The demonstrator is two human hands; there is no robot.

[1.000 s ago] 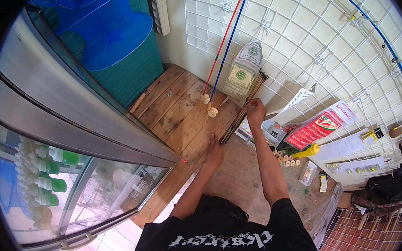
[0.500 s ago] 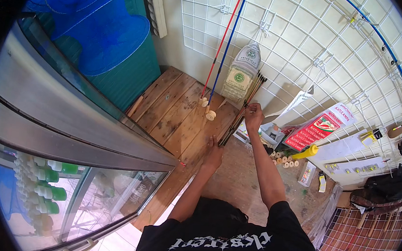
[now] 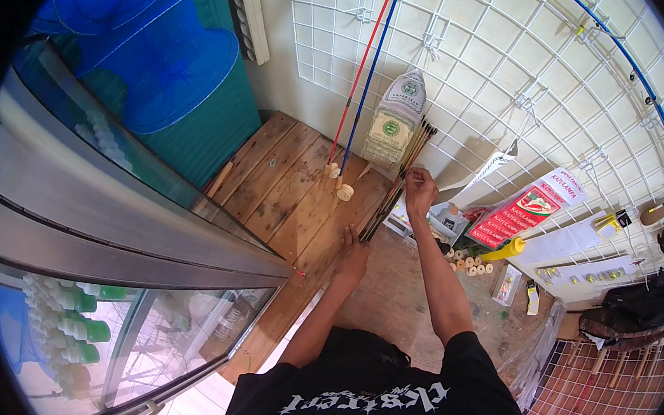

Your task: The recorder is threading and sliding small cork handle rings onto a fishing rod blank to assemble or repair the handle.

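A bundle of thin dark rods [image 3: 393,189] leans against the white wire grid wall [image 3: 498,72], its lower end on the wooden platform [image 3: 287,180]. My right hand [image 3: 421,189] is shut on the rods near their upper part. My left hand [image 3: 353,257] rests at the bundle's lower end, fingers against the rods' tips on the wood. A red rod [image 3: 358,69] and a blue rod [image 3: 374,70] with pale cork grips stand beside the bundle.
A white sack [image 3: 395,119] leans on the grid. A teal cabinet with a blue net [image 3: 156,61] stands at left, above a glass display case [image 3: 109,268] holding bottles. Red packets [image 3: 527,211], a yellow tube and small spools lie on the right.
My right hand has slid slightly lower along the rod bundle, and my left hand has stayed at its base. The view has shifted a little.
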